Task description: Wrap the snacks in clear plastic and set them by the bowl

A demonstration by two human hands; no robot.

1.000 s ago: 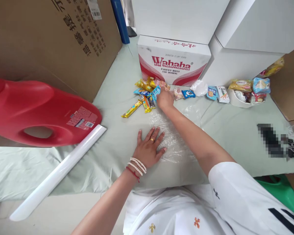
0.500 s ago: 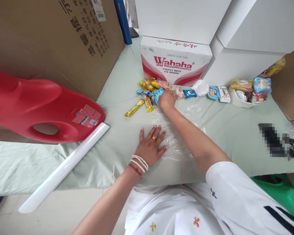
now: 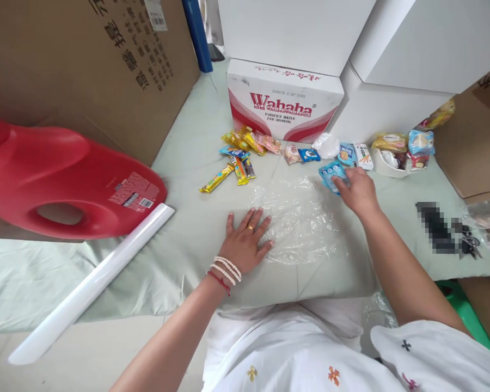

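Observation:
My left hand lies flat with fingers spread on the left edge of a clear plastic sheet spread on the pale green cloth. My right hand is at the sheet's far right corner, fingers closed on a light blue snack packet. A pile of small wrapped snacks lies to the far left of the sheet, in front of a red and white Wahaha box. More packets sit in a row between the pile and my right hand.
A big red plastic jug and a white tube lie at the left. A brown carton stands behind them. White boxes rise at the back. A white bowl holds snacks at right, near scissors.
My right hand took a light blue packet from the snack pile and carried it to the right, beside the sheet's far right corner. My left hand stayed flat on the sheet.

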